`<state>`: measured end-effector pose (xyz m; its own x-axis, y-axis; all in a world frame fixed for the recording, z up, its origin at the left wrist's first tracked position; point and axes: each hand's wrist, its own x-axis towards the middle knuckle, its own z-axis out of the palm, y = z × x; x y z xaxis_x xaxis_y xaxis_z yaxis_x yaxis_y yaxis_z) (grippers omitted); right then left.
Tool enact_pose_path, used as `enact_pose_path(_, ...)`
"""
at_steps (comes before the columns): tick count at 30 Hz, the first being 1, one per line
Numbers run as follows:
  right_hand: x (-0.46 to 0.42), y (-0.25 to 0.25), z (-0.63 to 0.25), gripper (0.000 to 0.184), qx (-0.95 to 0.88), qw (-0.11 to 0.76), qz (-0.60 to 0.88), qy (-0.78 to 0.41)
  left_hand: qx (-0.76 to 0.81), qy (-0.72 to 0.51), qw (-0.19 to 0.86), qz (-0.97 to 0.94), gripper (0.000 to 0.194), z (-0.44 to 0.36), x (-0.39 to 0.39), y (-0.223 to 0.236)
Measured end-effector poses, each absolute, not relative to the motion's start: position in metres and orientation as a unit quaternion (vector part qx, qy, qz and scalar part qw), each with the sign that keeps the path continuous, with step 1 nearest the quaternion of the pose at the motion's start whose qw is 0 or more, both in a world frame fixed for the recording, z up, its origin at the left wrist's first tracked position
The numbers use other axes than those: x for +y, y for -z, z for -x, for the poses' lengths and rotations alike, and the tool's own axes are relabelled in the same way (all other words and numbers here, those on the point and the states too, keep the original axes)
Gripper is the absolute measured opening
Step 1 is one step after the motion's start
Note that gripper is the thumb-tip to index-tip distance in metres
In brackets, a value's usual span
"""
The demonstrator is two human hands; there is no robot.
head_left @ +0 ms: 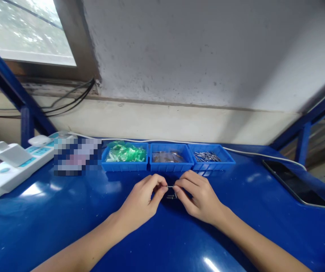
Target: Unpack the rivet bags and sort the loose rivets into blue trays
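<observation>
A thin silvery metal pin (170,186) spans the gap between my two hands. My left hand (144,198) pinches its left end between thumb and forefinger. On the other end, the thumb and fingertips of my right hand (200,196) are closed. A few small metal pieces (170,197) lie on the blue table just below the pin, partly covered by my right fingers. Beyond my hands, the right blue bin (215,166) holds many slim metal pins (207,156). The pin's ends are hidden by my fingertips.
The left bin (125,167) contains green and clear plastic bags; the middle bin (171,167) has clear packets with brownish contents. A power strip (12,172) with chargers stands at left, beside a blurred-out item (76,156). A phone (294,183) lies right. A white cable runs behind the bins.
</observation>
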<state>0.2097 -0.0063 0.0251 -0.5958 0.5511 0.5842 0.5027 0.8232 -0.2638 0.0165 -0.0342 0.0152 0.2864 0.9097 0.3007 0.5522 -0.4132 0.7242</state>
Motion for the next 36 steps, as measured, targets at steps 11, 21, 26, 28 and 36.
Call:
enact_pose_path(11,-0.004,-0.022,-0.213,0.016,-0.895,0.330,0.298,-0.041,0.482,-0.346,0.246,-0.766,0.015,-0.016,-0.033,-0.015)
enact_pose_path(21,0.002,-0.031,-0.222,0.012,-0.893,0.359,0.270,-0.010,0.473,-0.304,0.232,-0.794,0.018,-0.016,-0.034,-0.015)
enact_pose_path(26,0.037,-0.037,-0.266,0.013,-0.763,0.429,0.465,0.132,0.459,-0.212,0.184,-0.843,0.009,-0.017,-0.034,-0.014)
enact_pose_path(28,0.048,-0.035,-0.278,0.020,-0.737,0.388,0.532,0.154,0.462,-0.192,0.169,-0.849,0.008,-0.016,-0.035,-0.015)
enact_pose_path(36,0.019,-0.029,-0.236,0.015,-0.836,0.375,0.401,0.015,0.464,-0.184,0.116,-0.859,0.008,-0.015,-0.035,-0.017)
